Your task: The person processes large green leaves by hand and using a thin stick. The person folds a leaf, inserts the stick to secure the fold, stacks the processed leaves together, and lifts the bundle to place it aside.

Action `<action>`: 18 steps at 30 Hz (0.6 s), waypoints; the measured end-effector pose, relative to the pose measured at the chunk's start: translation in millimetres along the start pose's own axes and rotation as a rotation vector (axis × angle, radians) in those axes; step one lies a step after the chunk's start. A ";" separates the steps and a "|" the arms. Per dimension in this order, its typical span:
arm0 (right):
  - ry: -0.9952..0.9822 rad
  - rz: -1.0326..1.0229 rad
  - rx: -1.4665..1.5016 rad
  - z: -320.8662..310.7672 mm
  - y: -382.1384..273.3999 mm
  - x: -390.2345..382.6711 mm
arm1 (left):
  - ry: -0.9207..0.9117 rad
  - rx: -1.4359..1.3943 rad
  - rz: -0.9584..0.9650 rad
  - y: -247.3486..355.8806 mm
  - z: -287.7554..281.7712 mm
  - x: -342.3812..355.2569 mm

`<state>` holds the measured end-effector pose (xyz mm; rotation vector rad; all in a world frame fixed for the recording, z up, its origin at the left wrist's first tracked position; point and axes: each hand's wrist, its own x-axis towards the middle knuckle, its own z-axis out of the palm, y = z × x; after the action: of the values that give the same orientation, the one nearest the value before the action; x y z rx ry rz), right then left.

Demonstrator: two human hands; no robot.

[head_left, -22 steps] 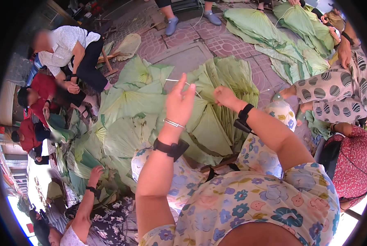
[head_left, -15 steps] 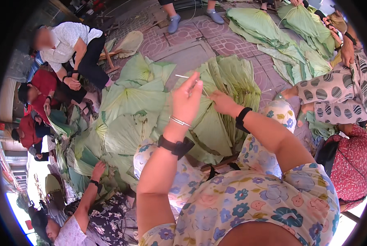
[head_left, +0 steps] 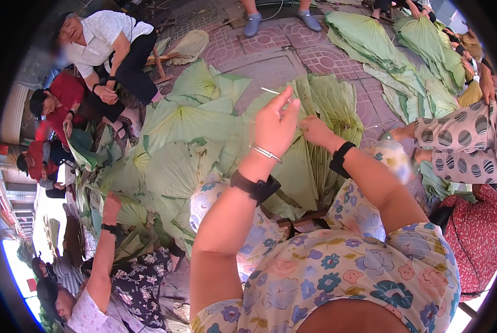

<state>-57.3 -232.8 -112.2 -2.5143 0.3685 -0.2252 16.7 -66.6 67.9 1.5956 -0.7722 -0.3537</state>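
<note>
My left hand [head_left: 276, 122] is raised over the lotus leaves with its fingers curled together. A thin white strand [head_left: 269, 90] sticks out past its fingertips; whether this is cord or a stiff stick I cannot tell. My right hand [head_left: 317, 133] is closed beside it, against a stack of folded lotus leaves [head_left: 334, 105] between my knees. What its fingers pinch is hidden. More flat lotus leaves [head_left: 176, 119] overlap on the ground to the left of my hands.
At the left, a co-worker in a white shirt [head_left: 101, 41] sits with hands clasped. Lower left, another person's arm [head_left: 105, 238] reaches onto the leaves. Further leaf piles [head_left: 365, 41] lie at the far right, near people. Someone in grey shoes [head_left: 253, 25] stands ahead on the paving.
Both my hands appear a little further right in the view, the left slightly higher. The co-worker's hand at lower left has moved up and left across the leaves.
</note>
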 end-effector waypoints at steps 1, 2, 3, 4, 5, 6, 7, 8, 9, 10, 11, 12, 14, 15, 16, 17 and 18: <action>0.003 -0.067 0.193 -8.8 -18.9 0.8 | 0.009 0.024 0.009 -3.8 0.6 1.6; -0.008 -0.135 0.392 -20.9 -38.5 -0.9 | 0.024 0.053 0.014 -7.2 4.2 3.5; 0.029 -0.126 0.500 -40.4 -63.0 -8.3 | 0.062 0.108 0.072 -7.2 9.6 6.5; 0.061 -0.115 0.615 -56.7 -85.7 -14.7 | 0.100 0.172 0.128 -3.5 12.5 9.3; 0.155 -0.123 0.683 -66.4 -93.5 -18.4 | 0.128 0.178 0.135 0.6 18.5 14.0; 0.253 -0.119 0.750 -70.3 -95.2 -19.9 | 0.146 0.179 0.141 3.5 21.1 16.0; 0.225 -0.134 0.762 -71.5 -97.1 -18.4 | 0.174 0.192 0.130 4.4 18.7 14.3; 0.272 -0.078 0.785 -74.2 -96.7 -16.7 | 0.110 0.208 0.083 6.0 17.7 14.8; 0.323 -0.021 0.805 -76.6 -94.6 -15.0 | 0.043 0.221 0.038 7.8 17.4 15.2; 0.316 -0.031 0.805 -77.8 -88.4 -11.9 | 0.055 0.223 0.040 7.4 19.1 16.2; 0.290 0.049 0.909 -79.9 -83.3 -8.1 | 0.132 0.224 0.186 8.3 20.9 16.8; 0.263 0.131 1.010 -82.2 -78.9 -5.6 | 0.208 0.225 0.334 8.7 20.7 16.9; 0.282 0.153 0.996 -86.4 -72.6 -4.3 | 0.283 0.282 0.390 16.1 15.5 22.5; 0.298 0.234 1.022 -86.7 -71.3 -7.4 | 0.348 0.335 0.442 29.8 8.7 26.4; 0.313 0.317 1.048 -86.4 -70.2 -6.7 | 0.355 0.334 0.450 42.5 -1.0 33.0; 0.318 0.321 1.042 -90.0 -71.6 -8.8 | 0.346 0.176 0.492 66.8 -15.6 35.6; 0.313 0.306 1.031 -92.8 -77.8 -11.1 | 0.340 0.024 0.526 85.3 -33.7 35.3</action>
<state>-73.6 -216.4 7.2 -1.3899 0.5702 -0.5281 40.1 -65.1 163.3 1.3619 -0.8924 0.3008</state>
